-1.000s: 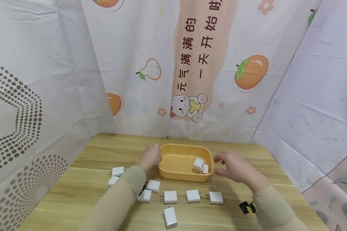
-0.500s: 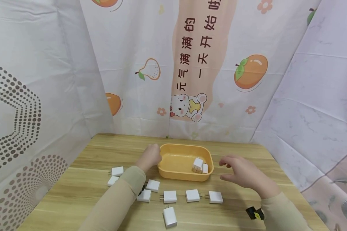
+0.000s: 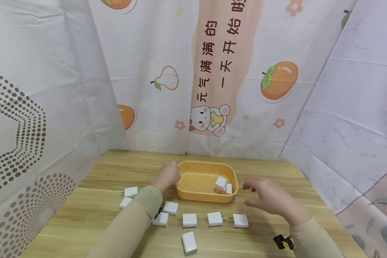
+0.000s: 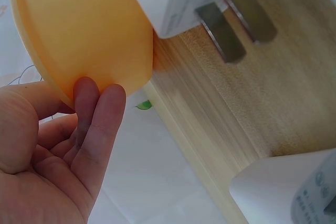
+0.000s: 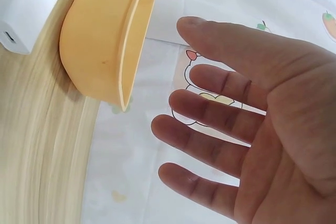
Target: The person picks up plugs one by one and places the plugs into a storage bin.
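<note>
A shallow yellow plastic bin [image 3: 196, 182] sits at the back middle of the wooden table, with a few white charger plugs [image 3: 220, 182] in its right end. My left hand [image 3: 168, 176] grips the bin's left end; in the left wrist view its thumb and fingers [image 4: 107, 124] pinch the rim from both sides. Just right of the bin, my right hand [image 3: 271, 197] hovers over the table with nothing in it. The right wrist view shows its fingers [image 5: 205, 109] spread and relaxed, apart from the bin wall [image 5: 94, 40].
Several white charger plugs lie in front of the bin, among them one charger [image 3: 240, 220] near the right hand and another charger [image 3: 189, 243] nearest me. Two more chargers [image 3: 130, 192] lie at the left, by the left forearm. A printed curtain [image 3: 148, 118] hangs behind the table.
My right hand has drawn away from the bin's right rim, a little to the right. The left hand, the bin and the chargers stay in place.
</note>
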Motion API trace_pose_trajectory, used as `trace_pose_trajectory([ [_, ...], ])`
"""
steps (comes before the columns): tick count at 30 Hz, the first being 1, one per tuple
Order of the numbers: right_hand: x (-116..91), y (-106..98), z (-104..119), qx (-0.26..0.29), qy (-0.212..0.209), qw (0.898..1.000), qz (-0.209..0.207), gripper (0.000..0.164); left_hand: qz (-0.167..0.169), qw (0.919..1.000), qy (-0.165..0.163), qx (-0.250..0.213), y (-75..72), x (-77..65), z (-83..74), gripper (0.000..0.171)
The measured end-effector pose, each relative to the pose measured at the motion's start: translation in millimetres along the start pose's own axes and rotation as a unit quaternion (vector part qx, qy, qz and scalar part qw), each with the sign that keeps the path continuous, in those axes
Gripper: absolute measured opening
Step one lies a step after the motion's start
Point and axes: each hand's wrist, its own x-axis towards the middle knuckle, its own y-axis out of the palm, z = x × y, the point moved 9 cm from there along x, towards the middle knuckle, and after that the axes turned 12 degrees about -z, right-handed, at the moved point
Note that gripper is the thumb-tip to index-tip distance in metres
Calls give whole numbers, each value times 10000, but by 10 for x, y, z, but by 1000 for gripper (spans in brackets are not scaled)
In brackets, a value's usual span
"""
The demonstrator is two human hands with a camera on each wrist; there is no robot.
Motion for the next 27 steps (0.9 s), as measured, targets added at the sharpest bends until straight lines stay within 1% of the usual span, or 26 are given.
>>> trace_pose_trajectory([
  [7,-48,118,15,168,28,9997,157,31,3,10000,4,-2,6,7,2,37],
  [11,-77,216,44,258,-82,9994,216,30,-19,10000,24,25,6,0,5,38],
  [14,-104,311,52,325,-83,9988,363,32,-17,10000,6,-13,5,-1,6,36],
  [18,-143,423,38,545,93,9964,638,36,1,10000,-23,-73,6,-3,9,35],
  [21,-170,475,26,673,232,9944,775,37,-4,10000,5,-51,4,-7,4,39],
  [27,-217,551,5,555,276,9945,841,38,-23,9999,75,-64,2,-11,-14,46],
])
